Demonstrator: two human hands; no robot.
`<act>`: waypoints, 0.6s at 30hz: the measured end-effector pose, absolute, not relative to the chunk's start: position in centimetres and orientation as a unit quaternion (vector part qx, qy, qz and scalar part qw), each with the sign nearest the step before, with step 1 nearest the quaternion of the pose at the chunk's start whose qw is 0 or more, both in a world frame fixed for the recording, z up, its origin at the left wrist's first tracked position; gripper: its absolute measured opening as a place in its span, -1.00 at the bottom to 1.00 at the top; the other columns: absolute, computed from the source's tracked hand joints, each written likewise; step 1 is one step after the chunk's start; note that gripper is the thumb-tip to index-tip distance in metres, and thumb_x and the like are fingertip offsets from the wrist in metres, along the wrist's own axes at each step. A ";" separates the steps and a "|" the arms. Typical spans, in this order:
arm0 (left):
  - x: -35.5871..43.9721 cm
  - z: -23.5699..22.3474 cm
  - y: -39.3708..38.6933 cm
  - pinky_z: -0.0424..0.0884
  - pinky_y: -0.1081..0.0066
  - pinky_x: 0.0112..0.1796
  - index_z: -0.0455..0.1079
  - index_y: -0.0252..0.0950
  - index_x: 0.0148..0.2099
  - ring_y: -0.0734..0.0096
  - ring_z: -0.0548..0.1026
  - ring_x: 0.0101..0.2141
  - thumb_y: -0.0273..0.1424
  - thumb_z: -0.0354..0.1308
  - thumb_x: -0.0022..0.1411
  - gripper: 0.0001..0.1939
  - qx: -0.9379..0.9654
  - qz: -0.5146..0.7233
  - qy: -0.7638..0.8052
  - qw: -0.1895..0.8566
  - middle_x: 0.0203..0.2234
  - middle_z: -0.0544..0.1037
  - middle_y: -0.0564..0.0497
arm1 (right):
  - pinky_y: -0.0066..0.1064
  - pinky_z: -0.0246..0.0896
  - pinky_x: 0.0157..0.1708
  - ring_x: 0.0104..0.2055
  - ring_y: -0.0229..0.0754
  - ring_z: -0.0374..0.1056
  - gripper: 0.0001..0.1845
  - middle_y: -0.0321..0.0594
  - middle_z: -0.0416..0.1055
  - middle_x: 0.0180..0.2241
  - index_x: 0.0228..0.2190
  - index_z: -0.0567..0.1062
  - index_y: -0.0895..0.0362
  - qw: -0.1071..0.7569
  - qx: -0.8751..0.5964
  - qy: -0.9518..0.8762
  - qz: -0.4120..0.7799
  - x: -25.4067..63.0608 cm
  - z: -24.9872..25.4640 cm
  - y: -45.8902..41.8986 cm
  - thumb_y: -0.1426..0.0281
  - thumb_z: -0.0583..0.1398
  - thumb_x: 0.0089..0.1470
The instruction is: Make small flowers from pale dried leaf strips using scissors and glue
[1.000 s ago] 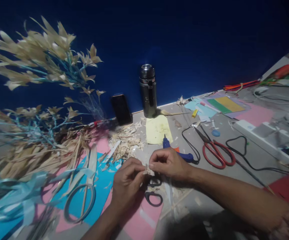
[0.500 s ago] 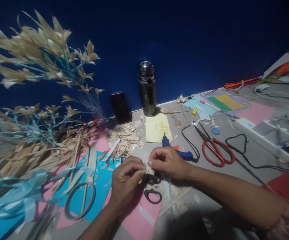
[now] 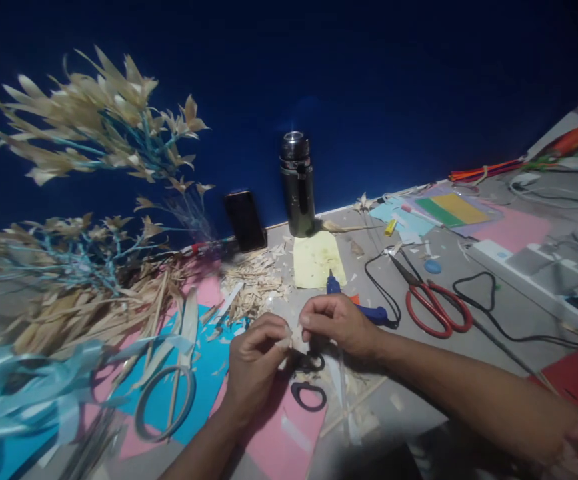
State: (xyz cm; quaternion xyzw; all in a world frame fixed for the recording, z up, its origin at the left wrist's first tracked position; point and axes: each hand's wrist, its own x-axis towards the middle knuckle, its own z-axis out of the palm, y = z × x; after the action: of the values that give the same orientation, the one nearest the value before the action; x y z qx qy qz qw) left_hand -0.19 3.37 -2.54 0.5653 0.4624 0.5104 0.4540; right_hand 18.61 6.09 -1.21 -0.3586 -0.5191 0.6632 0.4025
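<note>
My left hand (image 3: 255, 365) and my right hand (image 3: 339, 327) are close together at the middle, thumbs and forefingers pinched. Between the fingertips is a small pale piece of dried husk (image 3: 297, 338), partly covered by the fingers. Just below the fingers lie scissors with black handles (image 3: 309, 397), their blades hidden. Behind my right hand rests a blue glue gun (image 3: 333, 283), its nozzle pointing to the back. Larger scissors with red handles (image 3: 431, 310) lie to the right of it.
A yellow sheet (image 3: 317, 257), a dark flask (image 3: 298, 190) and a phone (image 3: 245, 221) are at the back. Dried husks (image 3: 59, 320), light blue ribbon (image 3: 13, 393) and a tape roll (image 3: 141, 417) crowd the left. Husk-flower branches (image 3: 119, 127) rise there. A power strip (image 3: 523, 277) is right.
The view tilts slightly, shifting everything a little. Both hands stay at the same spot, and the fingertips holding the small husk piece move only slightly.
</note>
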 end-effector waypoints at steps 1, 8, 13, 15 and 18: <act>-0.2 -2.7 3.4 0.35 0.49 -0.48 0.52 -0.25 -0.55 0.40 0.47 -0.39 -0.58 0.31 0.01 -0.83 0.549 0.509 0.466 0.471 -0.42 0.47 0.02 | -0.47 0.03 -0.55 -0.57 -0.35 0.17 -0.60 -0.27 0.47 -0.55 -0.48 0.55 0.19 0.412 -0.363 -0.522 0.653 18.7 -1.1 6.2 0.07 0.33 0.03; 0.3 -3.2 3.5 0.45 0.44 -0.48 0.45 -0.28 -0.49 0.44 0.48 -0.45 -0.53 0.41 -0.07 -0.83 0.400 0.526 0.475 0.581 -0.36 0.41 0.07 | -0.44 0.08 -0.48 -0.51 -0.29 0.24 -0.68 -0.29 0.44 -0.55 -0.47 0.52 0.17 0.426 -0.383 -0.563 0.596 19.2 -0.9 7.0 0.15 0.34 0.03; 0.0 -2.6 3.4 0.39 0.52 -0.58 0.46 -0.29 -0.52 0.41 0.47 -0.46 -0.47 0.41 -0.05 -0.83 0.431 0.535 0.498 0.529 -0.39 0.41 0.04 | -0.43 0.14 -0.44 -0.48 -0.28 0.28 -0.74 -0.30 0.43 -0.55 -0.46 0.51 0.18 0.407 -0.382 -0.591 0.583 19.1 -1.3 6.6 0.23 0.32 0.04; -0.1 -2.5 3.5 0.34 0.55 -0.62 0.45 -0.30 -0.55 0.43 0.44 -0.47 -0.45 0.41 -0.05 -0.82 0.452 0.538 0.499 0.507 -0.41 0.42 0.02 | -0.44 0.14 -0.44 -0.48 -0.28 0.28 -0.76 -0.30 0.43 -0.54 -0.46 0.51 0.18 0.401 -0.382 -0.600 0.577 19.0 -1.5 6.5 0.25 0.31 0.05; -0.1 -2.5 3.7 0.36 0.53 -0.60 0.42 -0.29 -0.58 0.46 0.40 -0.49 -0.50 0.37 -0.04 -0.81 0.453 0.559 0.482 0.501 -0.45 0.41 0.05 | -0.44 0.16 -0.43 -0.46 -0.27 0.29 -0.77 -0.29 0.43 -0.53 -0.45 0.51 0.18 0.391 -0.385 -0.606 0.576 18.9 -1.6 6.5 0.26 0.30 0.07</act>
State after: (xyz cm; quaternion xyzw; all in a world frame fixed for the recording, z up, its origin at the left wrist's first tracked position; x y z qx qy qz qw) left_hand -0.05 3.71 -2.47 0.4533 0.4818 0.5585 0.5005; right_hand 18.94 6.49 -1.64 -0.3850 -0.6060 0.5756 0.3914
